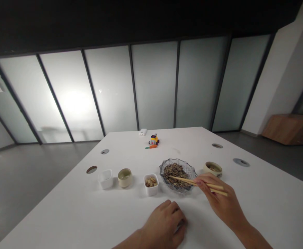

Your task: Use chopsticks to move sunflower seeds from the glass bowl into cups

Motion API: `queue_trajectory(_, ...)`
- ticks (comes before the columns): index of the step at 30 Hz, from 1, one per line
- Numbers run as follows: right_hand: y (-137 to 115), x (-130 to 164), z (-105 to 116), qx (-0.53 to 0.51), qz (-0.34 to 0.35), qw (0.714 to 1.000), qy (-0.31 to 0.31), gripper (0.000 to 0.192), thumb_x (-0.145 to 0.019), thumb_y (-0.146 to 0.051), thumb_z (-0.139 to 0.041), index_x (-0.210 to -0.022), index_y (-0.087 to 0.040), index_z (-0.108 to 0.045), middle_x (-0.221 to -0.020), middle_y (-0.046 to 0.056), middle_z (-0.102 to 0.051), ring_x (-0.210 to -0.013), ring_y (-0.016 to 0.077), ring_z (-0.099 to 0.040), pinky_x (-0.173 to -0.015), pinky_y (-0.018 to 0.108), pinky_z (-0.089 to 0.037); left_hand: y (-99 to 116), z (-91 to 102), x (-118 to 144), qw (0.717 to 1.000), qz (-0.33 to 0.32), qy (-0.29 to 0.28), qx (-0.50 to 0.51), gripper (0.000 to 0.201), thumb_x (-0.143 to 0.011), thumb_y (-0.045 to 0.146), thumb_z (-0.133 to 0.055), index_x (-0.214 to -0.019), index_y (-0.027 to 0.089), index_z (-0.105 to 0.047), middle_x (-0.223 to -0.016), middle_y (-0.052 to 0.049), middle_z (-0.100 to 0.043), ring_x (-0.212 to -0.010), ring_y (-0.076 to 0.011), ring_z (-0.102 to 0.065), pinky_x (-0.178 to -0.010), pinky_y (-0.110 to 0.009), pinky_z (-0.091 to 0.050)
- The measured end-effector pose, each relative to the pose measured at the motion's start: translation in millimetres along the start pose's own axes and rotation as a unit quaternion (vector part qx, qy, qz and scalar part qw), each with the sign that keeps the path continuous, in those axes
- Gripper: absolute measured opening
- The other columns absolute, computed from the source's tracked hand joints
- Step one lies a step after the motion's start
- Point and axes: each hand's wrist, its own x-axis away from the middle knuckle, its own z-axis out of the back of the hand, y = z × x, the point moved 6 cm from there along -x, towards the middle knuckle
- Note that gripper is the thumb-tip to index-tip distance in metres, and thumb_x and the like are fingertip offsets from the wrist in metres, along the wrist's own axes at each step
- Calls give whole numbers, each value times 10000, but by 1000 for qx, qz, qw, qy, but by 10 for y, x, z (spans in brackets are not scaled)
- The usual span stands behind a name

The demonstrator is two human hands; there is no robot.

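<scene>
My right hand (217,197) grips a pair of wooden chopsticks (183,180). Their tips reach into the dark seeds (176,170), which look like sunflower seeds, in a clear glass bowl (192,174) with a scalloped rim. My left hand (165,223) rests on the table in front of the bowl, fingers curled in; whatever is under them is hidden. Beyond it stands a small white square container (151,191) with pale tan pieces, perhaps nuts, inside. A beige ceramic cup (124,182) and another white square container (106,183) stand further left.
A second beige cup (208,168) stands right of the bowl. Farther back on the white table (125,150) are a toy carrot (152,146), a yellow toy vehicle (154,139) and a white boxy device (142,132). Round cable holes (91,169) lie near both side edges.
</scene>
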Motion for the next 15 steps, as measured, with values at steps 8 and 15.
queue_trajectory(8,-1,-14,-32,15,-25,999,-13,382,-1061,-487,-551,-828,-253,-742,-810,49,-784,-764,211,-781,-704,282,-639,-15,-27,-13,1000,1,-6,0,132,-959,218,-712,-1065,218,-634,-1123,-46,-692,-1032,-225,-657,-950,-309,-539)
queue_trajectory(15,-13,-5,-43,1,-9,1000,-15,321,-1061,-416,-573,-858,-249,-757,-828,41,-781,-767,193,-780,-724,263,-635,-44,-59,-44,1000,4,-4,-7,145,-947,237,-745,-1049,210,-646,-1105,-51,-700,-1018,-228,-665,-933,-307,-551)
